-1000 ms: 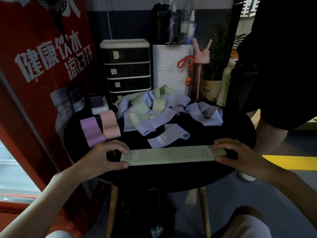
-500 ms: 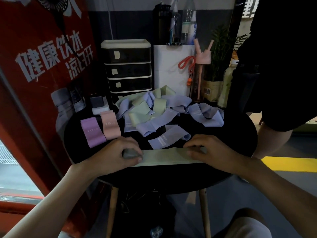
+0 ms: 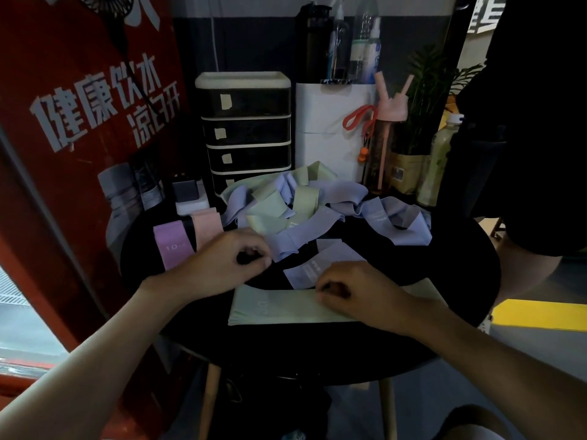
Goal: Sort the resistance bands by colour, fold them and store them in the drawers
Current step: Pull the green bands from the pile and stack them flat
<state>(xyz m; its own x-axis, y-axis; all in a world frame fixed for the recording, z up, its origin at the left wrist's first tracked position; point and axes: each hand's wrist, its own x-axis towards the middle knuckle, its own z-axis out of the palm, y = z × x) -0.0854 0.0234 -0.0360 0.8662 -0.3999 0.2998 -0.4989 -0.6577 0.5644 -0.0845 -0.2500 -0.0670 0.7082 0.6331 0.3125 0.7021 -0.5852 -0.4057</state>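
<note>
A long pale green band (image 3: 273, 308) marked 30 lies flat along the front of the round black table (image 3: 467, 274). My right hand (image 3: 352, 292) sits on its middle with fingers curled, pinching the fabric. My left hand (image 3: 227, 263) hovers left of it with fingers curled round nothing, close to the end of a lavender band (image 3: 298, 236). Another lavender band (image 3: 320, 265) lies just behind my right hand. A tangled pile of lavender and green bands (image 3: 301, 201) fills the back of the table. A folded purple band (image 3: 171, 246) and a pink band (image 3: 208, 223) lie at the left. The black drawer unit (image 3: 244, 134) stands behind, drawers closed.
A white box (image 3: 330, 134) with bottles on top, a pink bottle (image 3: 384, 138) and a potted plant (image 3: 413, 147) stand behind the pile. A person in black (image 3: 524, 122) stands at the right. A red banner (image 3: 79, 122) lines the left. A small dark device (image 3: 187, 193) sits near the drawers.
My left hand has let go of the green band's left end and moved up toward the lavender band. My right hand has slid to the band's middle. The band lies flat again.
</note>
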